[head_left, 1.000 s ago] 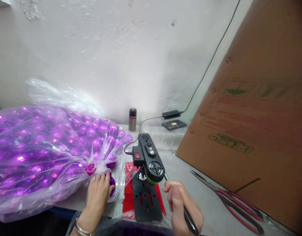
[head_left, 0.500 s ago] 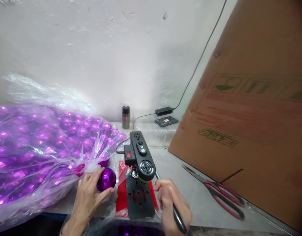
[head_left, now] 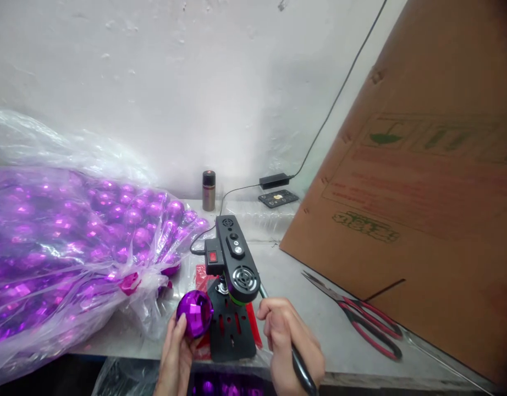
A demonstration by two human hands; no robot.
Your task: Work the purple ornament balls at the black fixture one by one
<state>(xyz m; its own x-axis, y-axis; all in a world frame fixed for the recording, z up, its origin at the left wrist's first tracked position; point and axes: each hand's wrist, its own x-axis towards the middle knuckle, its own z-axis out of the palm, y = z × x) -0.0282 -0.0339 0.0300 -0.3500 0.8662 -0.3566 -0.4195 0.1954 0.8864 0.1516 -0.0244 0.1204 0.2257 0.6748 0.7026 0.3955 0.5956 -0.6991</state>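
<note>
My left hand [head_left: 176, 352] has its fingers around a shiny purple mirrored ball ornament [head_left: 194, 313], held just left of a black slotted base plate [head_left: 232, 335]. Over that plate reaches a black device head [head_left: 237, 258] with round grilles, buttons and a red switch on its side box. My right hand [head_left: 292, 341] is wrapped around a slim tool with a black handle [head_left: 303, 371] and a metal shaft that runs up beside the device head; its tip is hidden. A red sheet [head_left: 253, 324] lies under the plate.
A clear plastic bag [head_left: 72, 247] full of purple balls fills the left side. Black-and-red scissors [head_left: 367, 324] lie at right before a leaning cardboard box [head_left: 402, 181]. At the back are a small bottle [head_left: 209, 192], a power adapter [head_left: 274, 181] and a phone [head_left: 278, 198].
My left hand has brought the purple ball away from the bag, rightward and slightly down, to the plate's left edge. My right hand keeps its grip with hardly any movement.
</note>
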